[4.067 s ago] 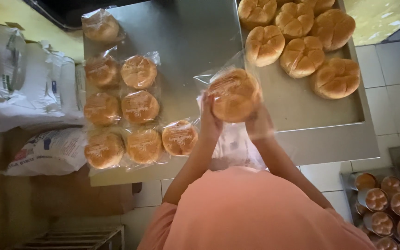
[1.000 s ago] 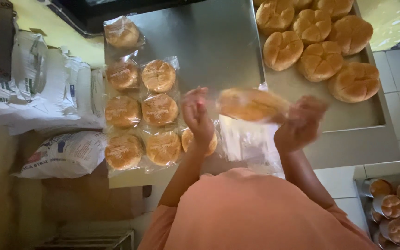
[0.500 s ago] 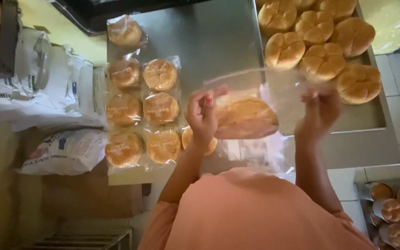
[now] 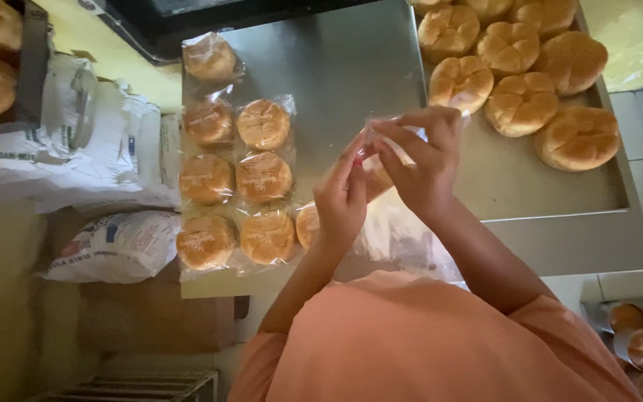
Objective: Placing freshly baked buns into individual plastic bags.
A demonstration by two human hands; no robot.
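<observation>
Since half a second ago our hands close together: left hand (image 4: pixel 342 195) and right hand (image 4: pixel 422 160) both pinch the bun bag (image 4: pixel 375 173) mouth, sealing underway.

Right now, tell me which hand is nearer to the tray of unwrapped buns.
The right hand. It hovers over the near-left edge of the tray, fingers pinching a clear bag's mouth. The left hand is further left, over the steel table, beside the wrapped buns.
</observation>
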